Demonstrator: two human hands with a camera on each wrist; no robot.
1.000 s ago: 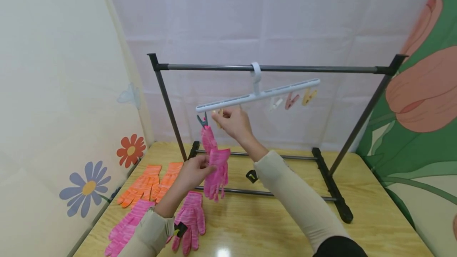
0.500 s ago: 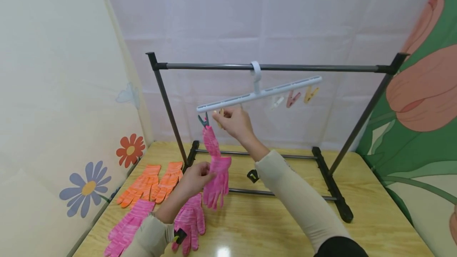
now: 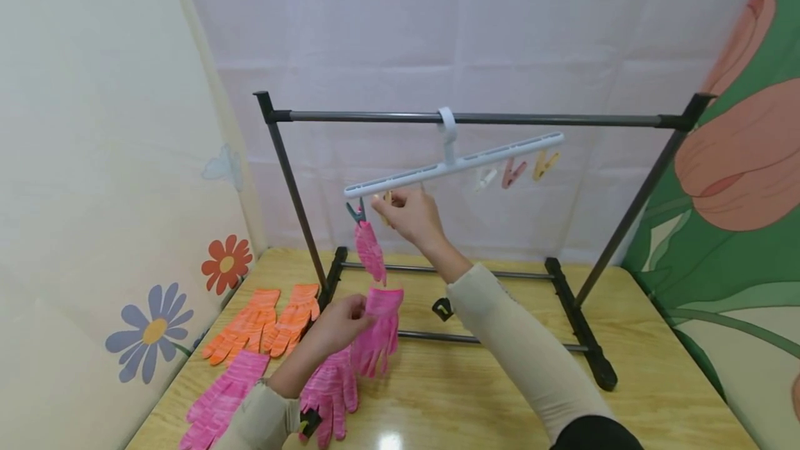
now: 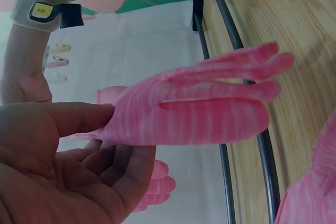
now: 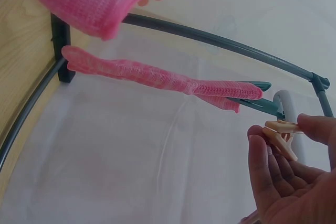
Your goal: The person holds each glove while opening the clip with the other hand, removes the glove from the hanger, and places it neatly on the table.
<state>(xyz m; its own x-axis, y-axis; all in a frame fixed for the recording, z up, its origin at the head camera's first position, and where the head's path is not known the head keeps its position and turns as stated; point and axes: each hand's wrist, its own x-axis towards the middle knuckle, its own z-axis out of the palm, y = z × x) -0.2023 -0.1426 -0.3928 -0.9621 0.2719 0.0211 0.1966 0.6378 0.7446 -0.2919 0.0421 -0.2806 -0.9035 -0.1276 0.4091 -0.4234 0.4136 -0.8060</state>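
Observation:
My left hand (image 3: 340,325) pinches a pink knit glove (image 3: 382,328) near its cuff, and the glove's fingers hang down. In the left wrist view the thumb lies on one side of the glove and the fingers on the other. Up at the light-blue hanger (image 3: 425,173), my right hand (image 3: 414,217) pinches a pale yellow clothespin (image 5: 282,136) between thumb and fingers. Just left of it, a teal clothespin (image 3: 357,212) clips a second pink glove (image 3: 370,252), which hangs above the held one. The hanger tilts down to the left.
A black rack (image 3: 375,117) carries the hanger. White, pink (image 3: 514,173) and yellow clothespins (image 3: 545,166) hang at its right end. Orange gloves (image 3: 250,321) and more pink gloves (image 3: 225,398) lie on the wooden table (image 3: 475,394) at left.
My left hand has lowered the pink glove a little, so a gap now shows beneath the hanging one. The right hand stays at the yellow clothespin.

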